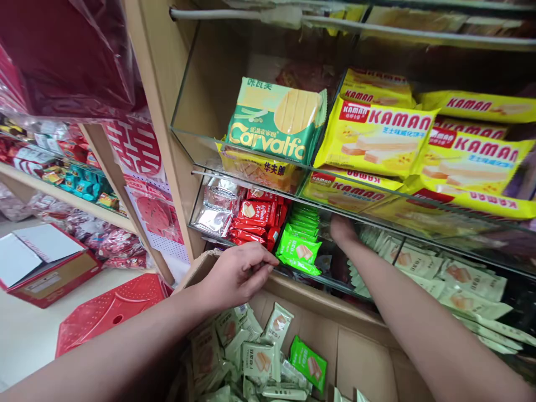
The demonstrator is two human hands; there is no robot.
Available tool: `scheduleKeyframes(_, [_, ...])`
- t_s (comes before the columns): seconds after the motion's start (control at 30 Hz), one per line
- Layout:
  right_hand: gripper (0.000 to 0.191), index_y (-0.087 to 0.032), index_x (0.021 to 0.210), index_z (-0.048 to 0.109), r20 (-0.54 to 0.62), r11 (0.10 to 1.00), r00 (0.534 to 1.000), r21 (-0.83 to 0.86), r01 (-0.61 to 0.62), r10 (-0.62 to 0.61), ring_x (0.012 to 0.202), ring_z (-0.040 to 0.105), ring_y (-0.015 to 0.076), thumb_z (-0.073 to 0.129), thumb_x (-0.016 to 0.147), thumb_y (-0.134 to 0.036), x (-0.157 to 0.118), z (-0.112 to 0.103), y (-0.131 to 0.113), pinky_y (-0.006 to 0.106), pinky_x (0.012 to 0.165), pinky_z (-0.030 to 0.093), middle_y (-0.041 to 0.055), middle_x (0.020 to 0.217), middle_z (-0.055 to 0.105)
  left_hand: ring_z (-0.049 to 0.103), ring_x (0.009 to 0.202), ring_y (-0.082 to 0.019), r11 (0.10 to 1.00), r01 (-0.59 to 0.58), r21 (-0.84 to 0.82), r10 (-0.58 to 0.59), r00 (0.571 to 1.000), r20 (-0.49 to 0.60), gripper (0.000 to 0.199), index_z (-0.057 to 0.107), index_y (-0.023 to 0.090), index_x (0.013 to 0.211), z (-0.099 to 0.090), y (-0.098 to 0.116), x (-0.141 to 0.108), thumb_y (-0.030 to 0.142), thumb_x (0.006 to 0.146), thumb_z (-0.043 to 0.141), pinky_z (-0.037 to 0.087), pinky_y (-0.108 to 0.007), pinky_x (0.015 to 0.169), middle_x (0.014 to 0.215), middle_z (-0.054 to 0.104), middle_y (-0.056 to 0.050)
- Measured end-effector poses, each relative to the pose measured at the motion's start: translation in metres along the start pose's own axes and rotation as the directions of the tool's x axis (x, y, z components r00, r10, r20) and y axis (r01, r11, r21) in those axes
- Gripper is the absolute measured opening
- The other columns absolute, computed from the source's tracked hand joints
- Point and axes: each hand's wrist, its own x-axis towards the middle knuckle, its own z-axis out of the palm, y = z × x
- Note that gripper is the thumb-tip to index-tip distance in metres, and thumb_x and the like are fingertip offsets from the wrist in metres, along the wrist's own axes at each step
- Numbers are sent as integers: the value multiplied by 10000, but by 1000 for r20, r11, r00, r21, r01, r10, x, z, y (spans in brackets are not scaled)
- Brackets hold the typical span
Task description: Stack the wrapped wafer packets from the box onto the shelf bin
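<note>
My left hand (245, 272) is at the shelf's front edge, above the rim of an open cardboard box (341, 349). Its fingers are curled in, and I cannot make out anything inside them. Just right of its fingertips stands a row of bright green wafer packets (299, 245). My right hand (341, 230) reaches into the compartment beside that row, its fingers hidden in the shadow under the upper shelf. Pale green packets (422, 262) fill the space right of my right wrist. Inside the box lie several pale green packets (262, 360) and a bright green packet (309, 364).
Red packets (257, 215) and silver packets (215, 215) sit left of the green row. Above, a glass-fronted shelf holds a Carvalfo pack (276, 123) and yellow Kaman packs (377, 134). A red plastic stool (113, 312) and a carton (46, 262) stand on the floor at left.
</note>
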Motion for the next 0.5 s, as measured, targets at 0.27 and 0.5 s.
scheduleKeyframes(0.27, [303,-117,1076,532,-40,976,975,6,-220,220,1069,485,233,461,856,-314,0,7,-3,440,890,375,125,1143,531,561,751,-120,1000,-26,-2,26,999,25,169,580,175,922,1,-2,-1,140,815,454,444,-237,676,797,604,-36])
scheduleKeyframes(0.5, [291,-154,1101,509,-6,930,931,58,-363,364,1013,509,199,466,856,-306,3,13,-4,394,841,427,96,1165,505,556,744,-123,1000,-14,25,13,999,48,159,582,173,910,0,1,-2,145,819,454,444,-243,668,792,601,-37])
